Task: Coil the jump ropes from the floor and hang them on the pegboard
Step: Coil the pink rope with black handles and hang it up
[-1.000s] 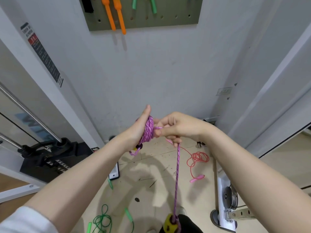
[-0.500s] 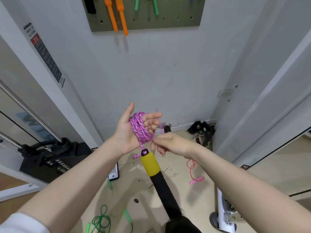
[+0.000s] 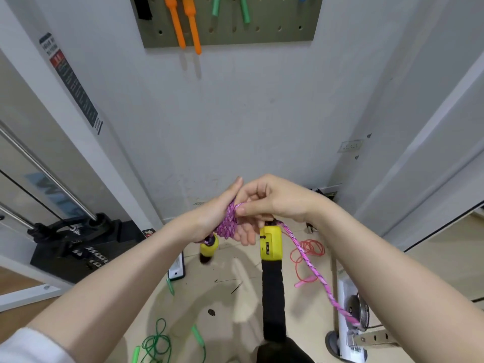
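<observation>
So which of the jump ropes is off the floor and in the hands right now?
The purple rope, wound around the left hand and pinched by the right hand. The green rope and red rope lie on the floor.

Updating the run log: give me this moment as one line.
step: coiling | left hand: wrapped in purple rope | right hand: pinches rope | floor: green rope, red rope uncoiled | pegboard: orange handles hung
</observation>
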Available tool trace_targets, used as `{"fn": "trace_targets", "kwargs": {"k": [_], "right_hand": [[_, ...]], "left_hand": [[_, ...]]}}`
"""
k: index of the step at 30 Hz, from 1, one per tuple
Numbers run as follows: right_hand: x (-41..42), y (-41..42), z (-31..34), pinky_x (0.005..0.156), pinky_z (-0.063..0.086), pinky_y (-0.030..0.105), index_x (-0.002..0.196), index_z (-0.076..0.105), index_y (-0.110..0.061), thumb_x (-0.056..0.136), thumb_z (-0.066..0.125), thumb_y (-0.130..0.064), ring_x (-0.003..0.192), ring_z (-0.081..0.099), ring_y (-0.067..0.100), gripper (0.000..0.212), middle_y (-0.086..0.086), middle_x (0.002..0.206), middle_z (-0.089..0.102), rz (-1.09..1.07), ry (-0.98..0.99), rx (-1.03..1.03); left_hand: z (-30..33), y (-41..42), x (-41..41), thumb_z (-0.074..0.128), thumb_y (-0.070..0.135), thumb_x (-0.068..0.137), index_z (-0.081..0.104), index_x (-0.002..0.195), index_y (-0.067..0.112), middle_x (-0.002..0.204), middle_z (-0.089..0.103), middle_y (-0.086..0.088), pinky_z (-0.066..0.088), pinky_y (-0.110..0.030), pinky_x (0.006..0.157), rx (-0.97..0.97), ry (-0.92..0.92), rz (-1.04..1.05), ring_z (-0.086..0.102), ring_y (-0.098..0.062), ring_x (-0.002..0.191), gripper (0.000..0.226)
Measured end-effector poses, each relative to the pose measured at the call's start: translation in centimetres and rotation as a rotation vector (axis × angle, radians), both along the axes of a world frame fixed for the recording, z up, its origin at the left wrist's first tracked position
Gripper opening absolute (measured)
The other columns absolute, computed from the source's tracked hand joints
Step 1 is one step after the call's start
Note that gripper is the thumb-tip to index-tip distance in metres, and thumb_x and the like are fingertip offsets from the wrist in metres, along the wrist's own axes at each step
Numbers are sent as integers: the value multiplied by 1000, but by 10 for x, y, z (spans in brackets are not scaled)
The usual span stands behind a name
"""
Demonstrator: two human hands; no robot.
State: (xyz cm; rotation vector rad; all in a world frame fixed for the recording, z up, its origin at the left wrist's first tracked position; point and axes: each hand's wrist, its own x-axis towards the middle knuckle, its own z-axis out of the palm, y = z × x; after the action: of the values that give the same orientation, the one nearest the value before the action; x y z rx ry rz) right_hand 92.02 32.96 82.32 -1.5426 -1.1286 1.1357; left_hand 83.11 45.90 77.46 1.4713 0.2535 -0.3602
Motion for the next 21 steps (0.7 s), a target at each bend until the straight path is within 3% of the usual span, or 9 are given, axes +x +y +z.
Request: {"fn": "trace_targets", "kwargs": {"k": [2,5,7,9,11,13,15,18,21], "right_hand": [[6,1,5,42,35,16,72,61,-11,85,61,0,41,44,7,17,1,51,55,-60,-30,43],[11,2,7,44,35,12,68,60,-12,81,65,0,43,43,1,19,-8,49,52,-167,-80,112],[8,5,5,48,39,13,69,60,-14,80,67,-1,51,48,5,19,-8,54,56,-229,-67,158],[2,9,-3,54,41,17,78,59,-18,81,66,-4,63,47,16,16,-4,69,57,-291,3,216],[-5,13,-14,70,46,20,93,58,-23,88,61,-15,79,52,19,10,-4,88,59,-307,117,215],[-13,13,-26,91,46,25,96,62,-24,95,47,-33,91,60,12,17,-4,96,65,-276,212,116],[-19,11,-32,96,45,28,88,65,-22,97,34,-42,88,64,8,39,-3,89,69,-274,235,19],[-23,9,-35,90,47,20,86,63,-22,99,30,-39,86,64,2,39,-10,83,69,-297,225,48],[-26,7,-40,77,47,10,92,59,-20,94,42,-36,78,61,-5,24,-10,84,65,-292,213,130]], "left_hand": [[10,-2,2,1,73,77,61,81,1,53,62,-13,42,-19,40,-125,60,-97,55,-17,36,94],[15,3,0,13,88,64,68,65,2,40,56,-5,37,-14,38,-340,49,-315,48,-11,30,102],[20,3,0,24,83,73,70,67,7,36,49,0,41,-12,40,-539,-17,-475,45,-9,31,89],[23,1,0,25,72,84,70,76,4,34,32,-6,43,-12,44,-725,-63,-619,42,-14,36,81],[23,-2,0,30,65,88,66,79,-2,35,27,-9,43,-15,45,-844,-66,-700,42,-17,40,76],[24,-1,0,31,66,88,67,75,1,35,29,-8,42,-14,44,-811,-54,-730,42,-16,39,75],[26,0,-1,25,69,86,69,74,10,36,30,-5,41,-13,43,-723,-51,-742,40,-14,38,74],[25,6,-1,20,69,87,71,75,20,44,38,3,37,-14,42,-649,-52,-722,38,-10,38,72],[18,14,0,24,73,83,73,74,21,44,47,8,37,-14,42,-585,-24,-644,44,-6,37,72]]}}
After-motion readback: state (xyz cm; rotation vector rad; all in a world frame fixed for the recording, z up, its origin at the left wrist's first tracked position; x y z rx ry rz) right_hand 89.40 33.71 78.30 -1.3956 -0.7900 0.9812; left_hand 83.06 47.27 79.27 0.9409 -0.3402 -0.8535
